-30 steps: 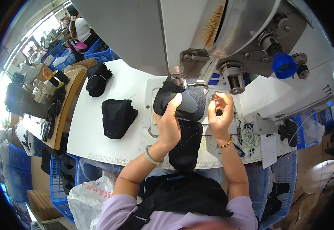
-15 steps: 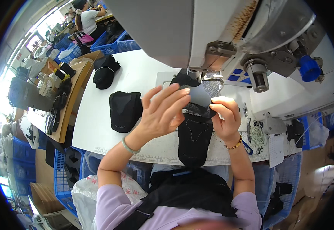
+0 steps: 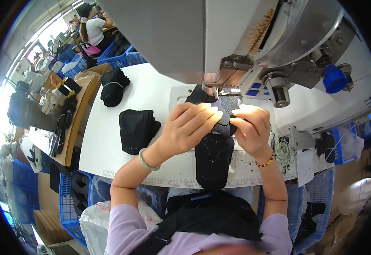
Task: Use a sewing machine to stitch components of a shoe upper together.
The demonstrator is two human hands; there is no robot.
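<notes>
At the sewing machine's needle area [image 3: 211, 90], a black and grey mesh fabric piece [image 3: 231, 102] with a smooth grey layer lies on the white table. My left hand [image 3: 189, 127] has its fingers together, pressing the left side of the grey layer. Pinched in my right hand [image 3: 252, 129] is the right edge of the same piece. Below both hands, a black fabric piece with pale stitch lines [image 3: 213, 163] hangs slightly over the table's front edge. My fingers hide part of the mesh piece.
Stacked black pieces [image 3: 137, 131] and a tied black bundle [image 3: 114, 87] lie on the table's left. Coiled pale cord [image 3: 284, 153] lies at the right. The machine head [image 3: 164, 38] overhangs the work. Blue baskets [image 3: 68, 204] stand below; another person [image 3: 94, 29] sits far left.
My left hand, raised with fingers spread, has come down and right onto the fabric piece. My right hand keeps its pinch. The grey layer now lies closer to the mesh, and the view has shifted slightly.
</notes>
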